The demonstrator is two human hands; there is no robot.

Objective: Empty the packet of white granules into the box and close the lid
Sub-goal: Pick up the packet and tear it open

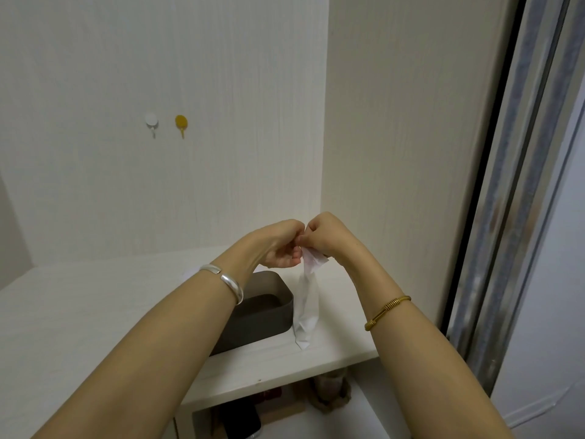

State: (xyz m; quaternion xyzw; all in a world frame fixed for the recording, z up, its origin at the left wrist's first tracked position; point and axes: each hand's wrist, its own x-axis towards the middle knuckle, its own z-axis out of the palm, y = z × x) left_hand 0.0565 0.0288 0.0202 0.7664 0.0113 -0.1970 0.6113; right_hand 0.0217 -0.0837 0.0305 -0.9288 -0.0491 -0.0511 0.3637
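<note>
Both hands, left point(281, 245) and right point(326, 236), pinch the packet point(305, 299) top. Tear it cleanly, keeping it upright beside the box point(262, 312).

The white packet point(305, 307) hung upright, pinched at its crumpled top between both hands, its lower end dangling just right of the box. The dark grey box point(267, 315) (rounded corners, lid off) sat open on the white worktop point(79, 312).
</note>
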